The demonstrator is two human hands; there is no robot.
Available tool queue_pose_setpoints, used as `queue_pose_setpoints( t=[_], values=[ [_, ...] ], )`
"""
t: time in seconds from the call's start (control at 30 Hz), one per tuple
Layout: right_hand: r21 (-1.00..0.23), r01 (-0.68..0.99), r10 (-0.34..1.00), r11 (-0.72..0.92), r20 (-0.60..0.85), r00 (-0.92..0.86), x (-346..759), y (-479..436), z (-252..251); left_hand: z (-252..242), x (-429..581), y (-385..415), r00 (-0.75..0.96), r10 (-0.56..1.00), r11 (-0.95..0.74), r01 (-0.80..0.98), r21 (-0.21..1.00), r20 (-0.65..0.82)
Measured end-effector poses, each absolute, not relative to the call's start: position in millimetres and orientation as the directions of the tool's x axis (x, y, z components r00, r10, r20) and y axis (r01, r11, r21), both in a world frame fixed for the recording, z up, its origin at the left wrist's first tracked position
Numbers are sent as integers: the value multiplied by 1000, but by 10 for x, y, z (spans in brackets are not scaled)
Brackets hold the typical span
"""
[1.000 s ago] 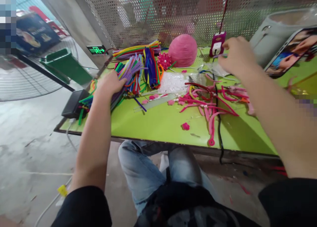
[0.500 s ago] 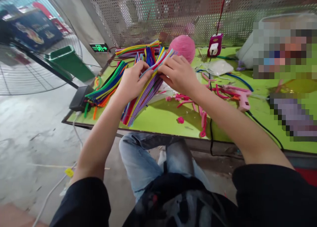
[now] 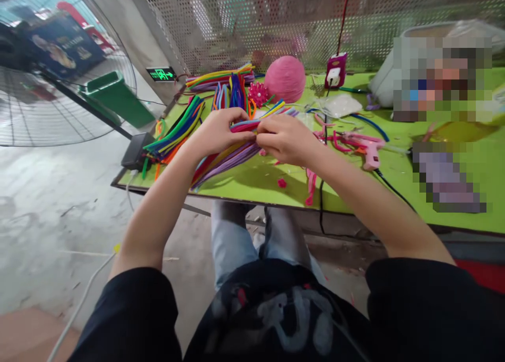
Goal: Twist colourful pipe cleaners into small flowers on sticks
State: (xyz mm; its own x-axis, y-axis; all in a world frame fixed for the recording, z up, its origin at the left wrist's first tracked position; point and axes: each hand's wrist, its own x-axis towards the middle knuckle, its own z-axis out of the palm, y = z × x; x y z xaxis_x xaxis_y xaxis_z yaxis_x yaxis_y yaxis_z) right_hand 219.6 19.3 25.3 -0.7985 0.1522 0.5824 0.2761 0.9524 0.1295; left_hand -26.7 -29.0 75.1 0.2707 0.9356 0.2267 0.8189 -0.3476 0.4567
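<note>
A bundle of long pipe cleaners point(image 3: 231, 161) in purple, red, yellow and light blue lies aslant over the table, raised at its far right end. My left hand point(image 3: 216, 133) is closed around its middle, thumb and fingers on the red and light blue stems. Right beside it, my right hand point(image 3: 286, 138) pinches the same bundle with bent fingers, and the tips stick out beyond it. Left of my hands rests another bunch of pipe cleaners point(image 3: 183, 125) in green, blue, yellow and orange. More pipe cleaners point(image 3: 221, 79) lie behind.
Behind my hands sit a pink yarn ball point(image 3: 284, 79) and a spiky pink ball point(image 3: 258, 93). A pink glue gun point(image 3: 371, 149) with a black cord and pink scraps point(image 3: 311, 185) are to the right. A black box point(image 3: 137, 150) stands at the table's left corner, near a fan point(image 3: 67, 78).
My hands have come slightly lower and nearer to me, and the bundle has turned flatter. The spiky pink ball behind has come into sight. The whole view has shifted a little.
</note>
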Motion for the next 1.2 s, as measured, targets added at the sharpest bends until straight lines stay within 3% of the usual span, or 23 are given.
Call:
queue_pose_setpoints(
  t=[0.07, 0.27, 0.37, 0.7, 0.87, 0.97, 1.07, 1.2],
  values=[
    [119, 274, 166, 954, 553, -817, 2205, 111, 261, 774, -178, -300, 302, 926, -374, 814, 445, 225],
    [171, 456, 371, 873, 375, -850, 2257, -2, 328, 697, -15, -130, 392, 900, -436, 797, 417, 192],
    [157, 447, 384, 881, 318, -867, 2271, 31, 371, 635, 4, -55, 398, 898, -440, 809, 391, 186],
    [126, 234, 176, 964, 358, -917, 2092, -307, 656, 547, 108, 163, 379, 905, -422, 859, 289, 195],
    [153, 434, 343, 888, 409, -846, 2309, -185, 615, 582, -125, 274, 318, 919, -368, 904, 219, 232],
    [42, 569, 481, 821, 485, -730, 2627, -31, 507, 673, -509, 304, 192, 922, -266, 945, 189, 337],
    [-172, 601, 558, 780, 628, -543, 2976, 121, 430, 776, -927, 300, 98, 914, -183, 965, 187, 393],
    [-258, 675, 639, 691, 655, -403, 3288, 435, 384, 745, -1308, 298, 26, 917, -101, 980, 170, 397]
  ],
)
